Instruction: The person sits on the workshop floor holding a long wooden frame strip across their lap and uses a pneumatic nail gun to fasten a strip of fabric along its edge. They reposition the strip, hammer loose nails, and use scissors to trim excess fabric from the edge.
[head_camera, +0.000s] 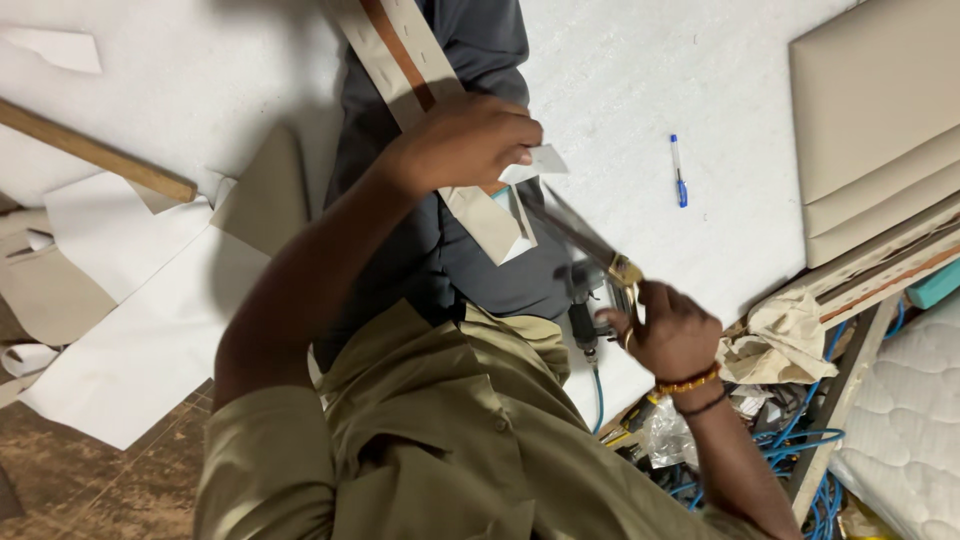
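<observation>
My left hand (465, 140) grips a long beige strip (405, 50) with a brown band down its middle and small slots along it, and holds it over my dark grey trousers (500, 270). A small white scrap (542, 160) sticks out beside the fingers. My right hand (672, 335), with bead bracelets on the wrist, holds scissors (590, 245) with gold handles. Their blades point up and left at the strip's lower end (495, 225), where the tips touch or nearly touch it.
A blue pen (678, 172) lies on the white surface. Beige padded panels (870, 110) are stacked at the upper right. Blue hose coils (805, 455), a dark air tool (583, 325), crumpled beige fabric (780, 340), a wooden stick (100, 155) and white sheets (130, 330) lie around.
</observation>
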